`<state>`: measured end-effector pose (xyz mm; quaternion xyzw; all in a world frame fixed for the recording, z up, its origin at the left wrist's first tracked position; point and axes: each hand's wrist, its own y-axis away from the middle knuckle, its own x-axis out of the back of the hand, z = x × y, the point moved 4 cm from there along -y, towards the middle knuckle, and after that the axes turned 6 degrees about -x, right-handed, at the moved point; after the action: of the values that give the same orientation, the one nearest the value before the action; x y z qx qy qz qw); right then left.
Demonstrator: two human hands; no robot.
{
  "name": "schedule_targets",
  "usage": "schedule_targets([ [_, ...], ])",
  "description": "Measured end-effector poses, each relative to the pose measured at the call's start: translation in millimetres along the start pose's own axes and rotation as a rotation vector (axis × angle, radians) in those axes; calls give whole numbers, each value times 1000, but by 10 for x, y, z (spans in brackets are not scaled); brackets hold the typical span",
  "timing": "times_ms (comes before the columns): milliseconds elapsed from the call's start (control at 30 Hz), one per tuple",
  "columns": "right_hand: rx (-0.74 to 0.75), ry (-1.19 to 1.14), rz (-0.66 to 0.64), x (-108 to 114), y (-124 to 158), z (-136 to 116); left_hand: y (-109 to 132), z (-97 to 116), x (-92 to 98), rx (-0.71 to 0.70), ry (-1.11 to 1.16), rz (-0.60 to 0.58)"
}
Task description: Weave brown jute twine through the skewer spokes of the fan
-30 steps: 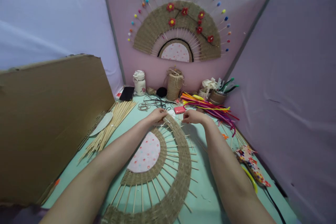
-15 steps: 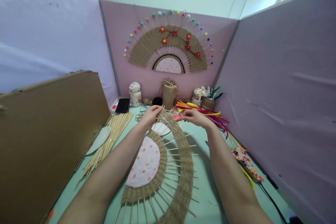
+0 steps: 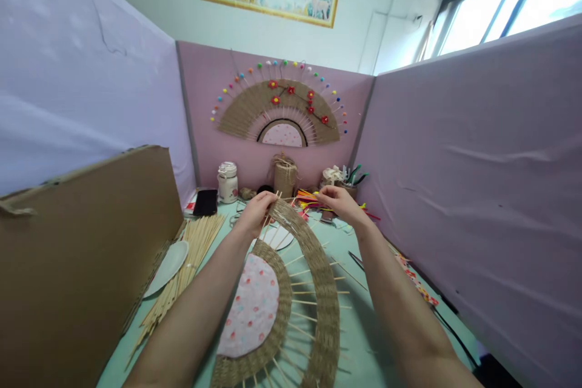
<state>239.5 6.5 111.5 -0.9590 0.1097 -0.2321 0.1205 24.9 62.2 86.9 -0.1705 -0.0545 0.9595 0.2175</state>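
A half-round fan (image 3: 326,303) of brown woven twine on thin bamboo sticks stands tilted before me, its inner half-disc (image 3: 252,306) covered in white cloth with pink-red spots. My left hand (image 3: 257,213) is closed on the fan's upper end, where stick tips poke out above the fingers. To the right of it, my right hand (image 3: 339,201) is raised with thumb and forefinger pinched together. A thin strand of twine seems to run from the woven band's top edge toward that pinch; its far end is too small to make out clearly.
Loose bamboo sticks (image 3: 200,248) and a white oval plate (image 3: 169,268) lie left, beside a cardboard sheet (image 3: 91,254). Behind are a phone (image 3: 205,202), a white jar (image 3: 228,182) and a twine roll (image 3: 285,177). Scissors (image 3: 356,259) lie near my right forearm. A finished fan (image 3: 245,110) hangs behind.
The view has tilted up, showing more wall and window. My right hand stays pinched, slightly farther right of the fan's end. My left hand keeps its hold on the fan.
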Motion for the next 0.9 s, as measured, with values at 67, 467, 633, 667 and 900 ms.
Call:
schedule_targets([
  [67,31,-16,60,27,1,-85,6,14,-2,-5,9,-4],
  [467,112,-91,-95,-91,211,-278,91,176,8,132,109,-4],
  [633,-34,-328,-172,-296,67,-47,167,311,17,131,40,-105],
  [667,-67,-390,-219,-364,54,-18,179,336,17,122,31,-123],
  [900,-180,-528,-592,-778,169,39,269,440,58,130,-59,-152],
])
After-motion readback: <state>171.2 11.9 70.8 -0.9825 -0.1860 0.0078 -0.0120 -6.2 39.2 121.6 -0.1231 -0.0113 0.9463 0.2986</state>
